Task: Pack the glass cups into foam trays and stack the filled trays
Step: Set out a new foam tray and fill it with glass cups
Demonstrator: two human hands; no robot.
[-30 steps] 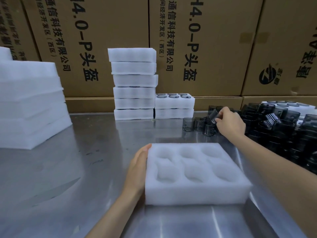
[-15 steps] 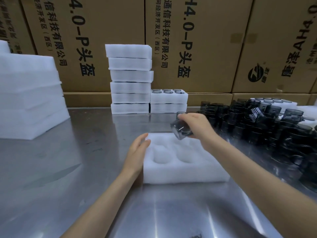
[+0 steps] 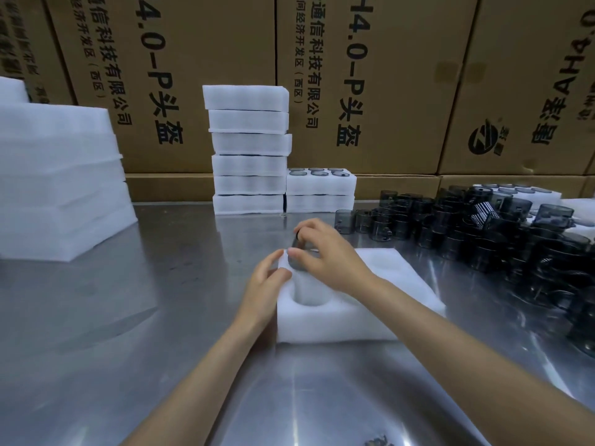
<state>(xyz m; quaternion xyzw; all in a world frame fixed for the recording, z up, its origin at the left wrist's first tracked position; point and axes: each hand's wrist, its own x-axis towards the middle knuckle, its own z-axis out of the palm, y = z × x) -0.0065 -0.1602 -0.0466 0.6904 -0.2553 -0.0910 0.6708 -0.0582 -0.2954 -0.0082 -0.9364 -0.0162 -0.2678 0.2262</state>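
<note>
Steel table: foam tray centre, tray stacks behind (two heights), foam sheets left, cups right.

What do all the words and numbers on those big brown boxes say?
"4.0-P头盔": big black print on the left cardboard box.
"H4.0-P头盔": same print on the middle cardboard box.
"通信科技有限公司": smaller line on both of those boxes.
"(西区)": smallest line there; the print beside it is too blurred to read.
Right cardboard box: round logo, print too warped to read.
Foam trays and cups: no text.
</note>
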